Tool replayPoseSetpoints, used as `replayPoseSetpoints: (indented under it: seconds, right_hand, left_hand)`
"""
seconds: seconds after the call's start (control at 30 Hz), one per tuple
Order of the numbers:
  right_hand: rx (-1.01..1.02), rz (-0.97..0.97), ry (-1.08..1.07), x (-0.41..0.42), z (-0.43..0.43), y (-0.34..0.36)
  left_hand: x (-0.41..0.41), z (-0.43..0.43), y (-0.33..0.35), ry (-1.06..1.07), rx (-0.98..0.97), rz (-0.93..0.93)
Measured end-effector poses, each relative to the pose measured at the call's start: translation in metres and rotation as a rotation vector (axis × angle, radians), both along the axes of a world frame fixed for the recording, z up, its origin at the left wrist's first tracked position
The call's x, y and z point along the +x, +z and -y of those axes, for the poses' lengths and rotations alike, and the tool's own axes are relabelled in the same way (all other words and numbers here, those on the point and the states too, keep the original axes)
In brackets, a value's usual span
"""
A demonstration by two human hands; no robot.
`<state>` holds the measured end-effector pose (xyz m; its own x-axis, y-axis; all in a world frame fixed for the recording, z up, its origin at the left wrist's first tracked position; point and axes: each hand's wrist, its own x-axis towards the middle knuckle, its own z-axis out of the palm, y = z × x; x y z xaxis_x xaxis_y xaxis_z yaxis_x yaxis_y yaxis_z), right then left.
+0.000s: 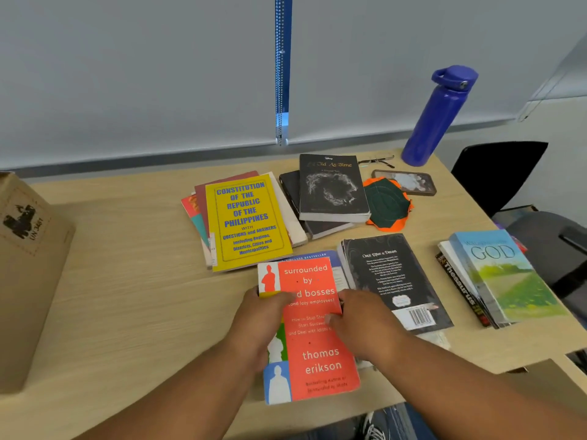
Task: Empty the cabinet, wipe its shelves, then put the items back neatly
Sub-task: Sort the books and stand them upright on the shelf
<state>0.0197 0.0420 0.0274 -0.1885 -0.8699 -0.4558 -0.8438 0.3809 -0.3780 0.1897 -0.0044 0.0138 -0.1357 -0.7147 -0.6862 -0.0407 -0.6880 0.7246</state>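
An orange paperback, "Surrounded by Bad Bosses" (317, 354), lies near the front edge of the wooden table (133, 296), on top of another book. My left hand (257, 319) grips its left edge and my right hand (365, 325) presses on its right edge. Behind it lies a stack topped by a yellow Constitution book (247, 220). A dark "As Old As Time" book (332, 188) sits on a black stack. To the right lie a black "Once Upon a Dream" book (394, 281) and a pile with a blue "GOD" book (505, 274) over a thesaurus. A green and orange cloth (387, 204) rests behind them.
A cardboard box (28, 274) stands at the table's left. A blue bottle (438, 119), glasses (378, 161) and a phone (409, 182) sit at the back right. Black chairs (498, 173) stand to the right. Grey window blinds hang behind the table.
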Motion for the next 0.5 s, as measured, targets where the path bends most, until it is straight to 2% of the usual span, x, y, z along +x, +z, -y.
replayPoseSetpoints:
  seconds: [0.17,0.33,0.43,0.5]
  right_hand:
    - [0.019,-0.015,-0.047,-0.017,-0.006,0.005]
    - [0.032,-0.059,-0.128,-0.025,-0.016,-0.006]
    - [0.026,0.063,-0.197,-0.024,-0.015,-0.008]
    - [0.017,0.178,-0.266,-0.020,-0.010,-0.005]
  left_hand:
    - [-0.003,-0.002,-0.012,-0.047,-0.049,0.035]
    - [0.018,0.000,-0.017,0.073,-0.160,0.135]
    - [0.037,0.000,-0.019,0.118,-0.238,0.199]
    - [0.041,-0.003,-0.023,0.123,-0.211,0.175]
